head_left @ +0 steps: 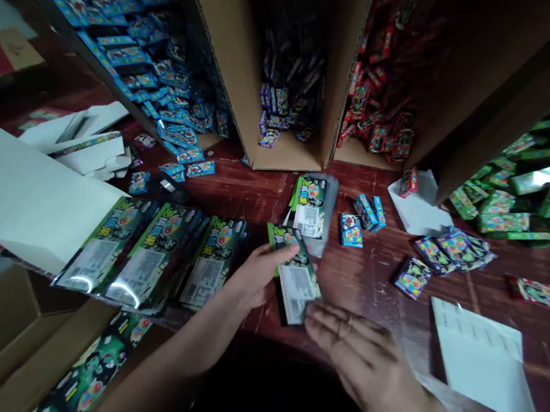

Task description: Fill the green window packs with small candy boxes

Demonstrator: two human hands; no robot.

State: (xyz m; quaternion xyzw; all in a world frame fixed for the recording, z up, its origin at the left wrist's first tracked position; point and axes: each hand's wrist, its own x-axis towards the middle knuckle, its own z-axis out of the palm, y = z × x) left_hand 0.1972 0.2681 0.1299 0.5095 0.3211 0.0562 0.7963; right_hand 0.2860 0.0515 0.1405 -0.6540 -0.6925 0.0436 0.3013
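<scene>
My left hand is closed on a flat green-and-black box, thumb laid across its top face. A pale printed label panel covers the lower part of that face. At the box's lower right corner, my right hand has its fingers stretched out, fingertips touching or very close to the edge. Just beyond lies a similar green-and-black pack on a clear plastic sleeve. Left of my left hand stand three stacks of the same packs: the near stack, the middle stack and the far-left stack.
Cardboard bins along the back hold many small boxes: blue boxes, purple boxes, red boxes and green boxes. Loose blue boxes and purple packs lie on the table, with a white paper at right.
</scene>
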